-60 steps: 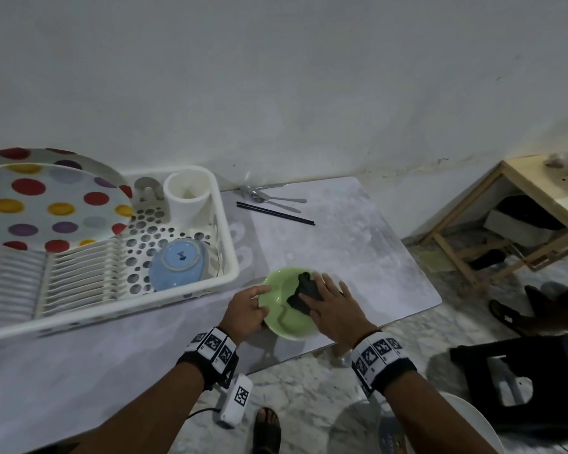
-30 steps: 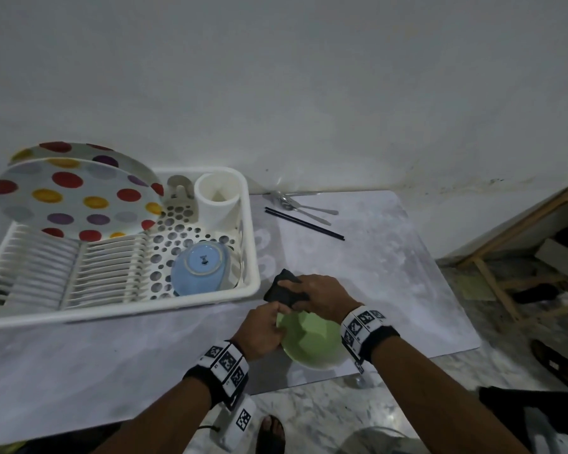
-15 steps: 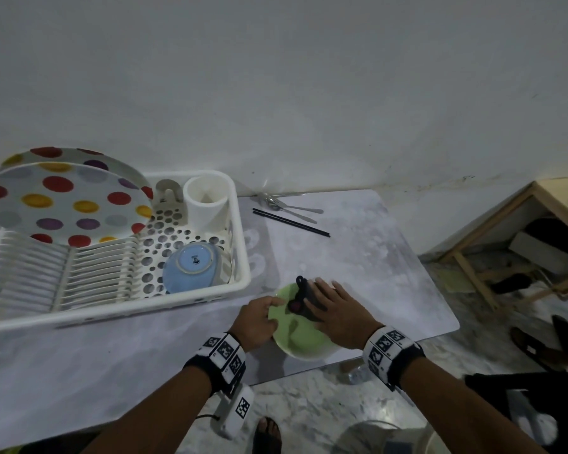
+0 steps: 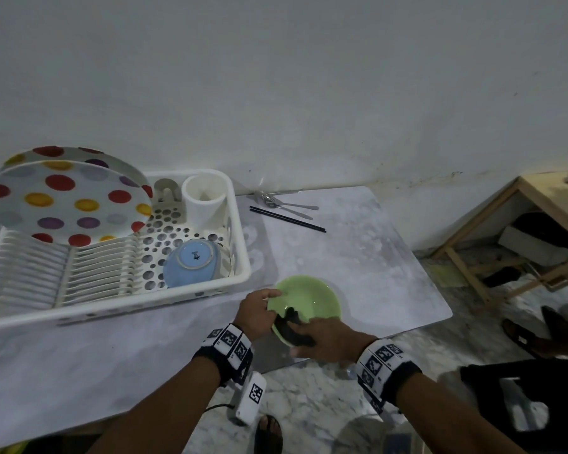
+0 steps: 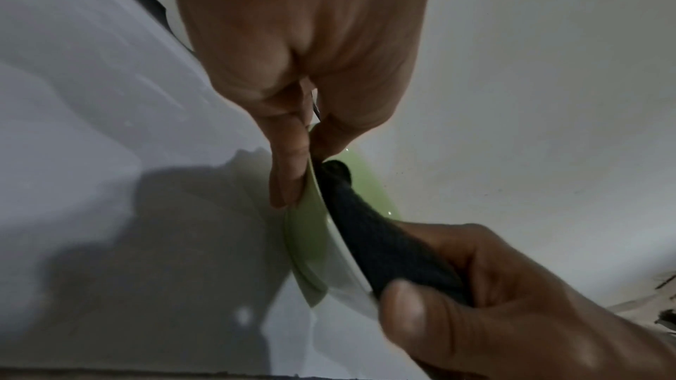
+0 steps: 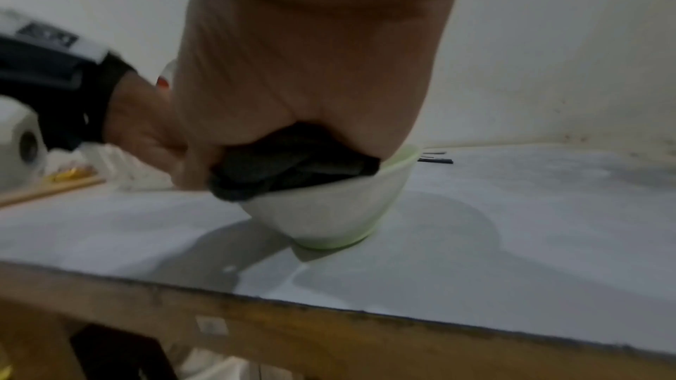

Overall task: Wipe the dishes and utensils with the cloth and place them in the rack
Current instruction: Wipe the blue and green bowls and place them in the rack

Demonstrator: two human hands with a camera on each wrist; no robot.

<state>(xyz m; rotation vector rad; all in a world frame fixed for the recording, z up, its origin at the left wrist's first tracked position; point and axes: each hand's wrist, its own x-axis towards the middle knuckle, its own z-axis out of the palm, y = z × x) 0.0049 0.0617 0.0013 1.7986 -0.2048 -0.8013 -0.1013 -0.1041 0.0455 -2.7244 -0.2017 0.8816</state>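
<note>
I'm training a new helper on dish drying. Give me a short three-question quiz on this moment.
1. True or false: the green bowl is already in the rack.
2. Which hand grips the dark cloth?
3. The blue bowl in the rack sits: A upright, B upside down.

Key:
1. False; it rests tilted on the table.
2. The right hand; the left hand holds the rim.
3. B.
</note>
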